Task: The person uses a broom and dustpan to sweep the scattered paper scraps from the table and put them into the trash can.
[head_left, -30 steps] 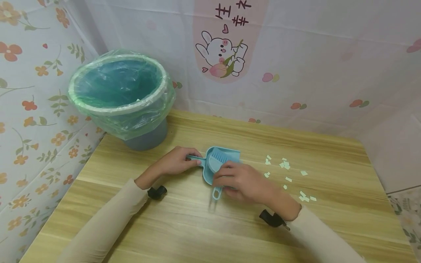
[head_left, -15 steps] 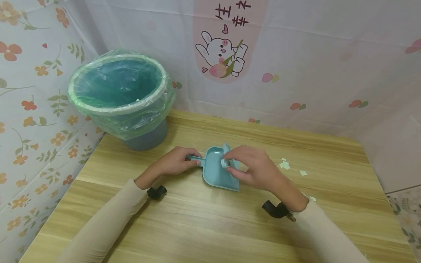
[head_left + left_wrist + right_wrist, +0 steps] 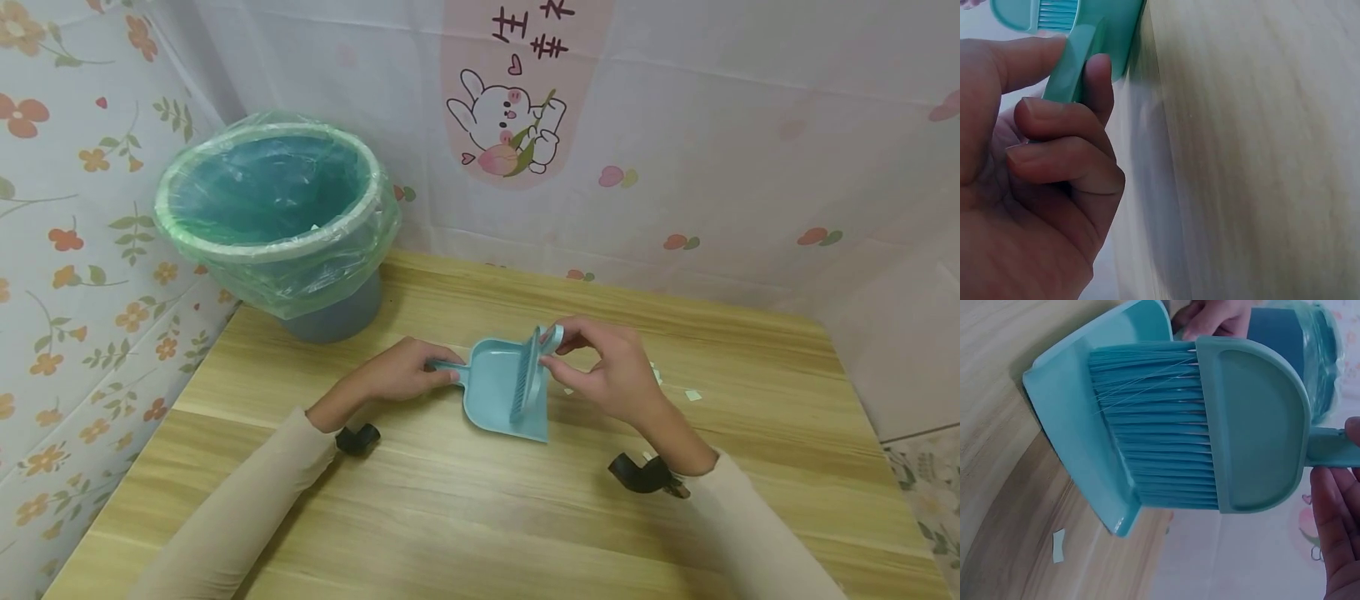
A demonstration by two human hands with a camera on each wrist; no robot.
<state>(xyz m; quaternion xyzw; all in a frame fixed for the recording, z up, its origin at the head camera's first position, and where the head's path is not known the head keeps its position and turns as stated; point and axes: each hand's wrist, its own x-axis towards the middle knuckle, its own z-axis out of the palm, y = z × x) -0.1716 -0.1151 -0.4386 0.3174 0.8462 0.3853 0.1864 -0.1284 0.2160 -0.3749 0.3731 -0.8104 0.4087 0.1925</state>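
My left hand point(image 3: 408, 368) pinches the handle point(image 3: 1075, 65) of a light-blue dustpan point(image 3: 491, 396), which sits on the wooden table with its wide edge facing right. A matching blue hand brush point(image 3: 531, 375) stands over that edge, bristles down toward the pan. By its short handle point(image 3: 1332, 447), my right hand point(image 3: 611, 367) holds the brush between thumb and fingers. Whether the bristles touch the pan cannot be told. Small pale paper scraps point(image 3: 693, 395) lie to the right, several of them hidden behind my right hand and forearm.
At the back left stands a blue bin point(image 3: 330, 312) with a green plastic liner point(image 3: 292, 279) folded over its rim. White printed cloth point(image 3: 675, 125) hangs behind the table point(image 3: 450, 517), and floral cloth point(image 3: 97, 275) hangs at the left.
My right hand has lifted the brush out of the dustpan, turned it bristles down and moved it right to the pan's wide edge. My left hand and the dustpan have barely moved.
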